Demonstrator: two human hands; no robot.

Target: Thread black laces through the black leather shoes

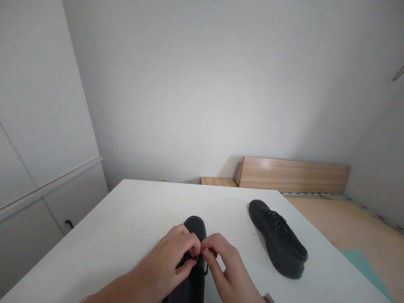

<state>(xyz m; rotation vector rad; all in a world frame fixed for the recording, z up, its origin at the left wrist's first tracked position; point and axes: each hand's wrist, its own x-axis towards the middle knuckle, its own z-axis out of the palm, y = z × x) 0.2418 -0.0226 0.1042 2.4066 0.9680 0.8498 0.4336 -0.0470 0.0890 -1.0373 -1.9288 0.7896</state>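
Nearest the camera, the left hand (168, 263) and the right hand (225, 269) meet over a black lace-up shoe (193, 252) at the near edge of the white counter (132, 219). Both hands are pinched narrow, thumb against forefinger, and each seems to grip a strand of black lace (198, 257) between its fingertips; the lace is thin and partly hidden, so how much each holds is hard to tell. The fingertips of the two hands almost touch above the shoe's throat.

This near shoe lies with its long axis running straight away from the person, its rounded toe pointing toward the far wall. The upper looks matte and smooth, like leather or a synthetic, and the toe cap is plain and blunt. Its heel end is cut off by the bottom of the view, beneath the wrists.

Further out and to the right, well apart from the hands, a second black shoe (277, 237) sits upright on the counter. Its long axis runs diagonally, toe toward the far left, heel toward the near right, with a thick dark sole and its laces showing. That makes two shoes, a matching pair.

Beyond the counter, a light wooden board (293, 174) leans low against the pale grey wall (221, 84), with a smaller wooden piece (217, 181) beside it. White cabinet doors (38, 126) stand on the left.
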